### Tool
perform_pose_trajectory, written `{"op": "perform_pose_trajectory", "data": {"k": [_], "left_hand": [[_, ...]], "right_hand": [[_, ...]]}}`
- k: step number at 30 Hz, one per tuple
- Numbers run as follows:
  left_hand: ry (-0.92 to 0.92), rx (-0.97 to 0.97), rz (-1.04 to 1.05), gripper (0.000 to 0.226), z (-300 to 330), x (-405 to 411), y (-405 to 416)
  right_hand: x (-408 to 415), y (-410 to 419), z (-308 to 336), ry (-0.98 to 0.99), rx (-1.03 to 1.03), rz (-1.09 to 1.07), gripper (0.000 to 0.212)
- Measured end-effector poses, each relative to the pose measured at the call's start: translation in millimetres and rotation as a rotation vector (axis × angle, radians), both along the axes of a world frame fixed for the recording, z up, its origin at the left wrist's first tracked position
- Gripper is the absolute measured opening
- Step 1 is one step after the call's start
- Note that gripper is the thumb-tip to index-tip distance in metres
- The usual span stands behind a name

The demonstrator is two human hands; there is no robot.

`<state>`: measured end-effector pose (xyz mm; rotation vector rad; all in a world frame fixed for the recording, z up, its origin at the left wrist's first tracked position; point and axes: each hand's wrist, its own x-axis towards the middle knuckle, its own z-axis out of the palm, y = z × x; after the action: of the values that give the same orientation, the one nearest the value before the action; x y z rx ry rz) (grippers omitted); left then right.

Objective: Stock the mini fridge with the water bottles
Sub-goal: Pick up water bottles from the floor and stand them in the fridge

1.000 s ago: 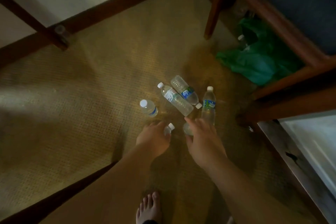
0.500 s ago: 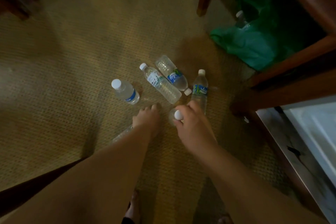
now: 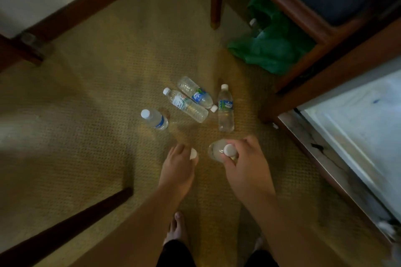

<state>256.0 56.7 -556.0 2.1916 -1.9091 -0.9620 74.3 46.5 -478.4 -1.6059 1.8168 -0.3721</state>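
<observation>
Several clear water bottles with white caps lie on the tan carpet. Two lie side by side (image 3: 186, 104) (image 3: 196, 93), one stands alone to the right (image 3: 225, 109), and a short one (image 3: 155, 119) is left of them. My left hand (image 3: 179, 166) is closed on a bottle whose white cap (image 3: 193, 153) shows past my fingers; its body is hidden. My right hand (image 3: 244, 161) grips another bottle (image 3: 217, 150) near its neck, cap up. The white mini fridge door (image 3: 355, 136) stands at the right edge.
A green plastic bag (image 3: 269, 47) with a bottle cap showing lies under a wooden chair (image 3: 299, 11) at the upper right. Dark wooden furniture legs (image 3: 28, 50) cross the left side. My bare feet (image 3: 178, 227) are on the carpet below my hands.
Both hands have lifted their bottles off the carpet and drawn back toward me. The view has tilted up and the floor bottles now sit farther from my hands.
</observation>
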Motion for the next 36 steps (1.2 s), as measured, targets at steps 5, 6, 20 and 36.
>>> {"op": "perform_pose_trajectory", "data": {"k": [5,6,20,36], "left_hand": [[0.089,-0.125,0.033,0.028,54.1,-21.7,14.2],[0.098,-0.144,0.046,0.029,65.2,-29.4,14.3],[0.235,-0.324,-0.265,0.035,157.0,-120.4,25.9],[0.467,-0.575,-0.663,0.031,184.2,-271.2,-51.4]], "right_hand": [[-25.8,23.5,63.3,-0.019,-0.035,-0.174,0.031],[-32.5,28.4,73.7,-0.009,-0.054,-0.207,0.031],[-141.1,81.2,130.1,0.130,-0.231,-0.550,0.031],[-279.2,81.1,103.7,0.203,-0.385,-0.769,0.021]]}}
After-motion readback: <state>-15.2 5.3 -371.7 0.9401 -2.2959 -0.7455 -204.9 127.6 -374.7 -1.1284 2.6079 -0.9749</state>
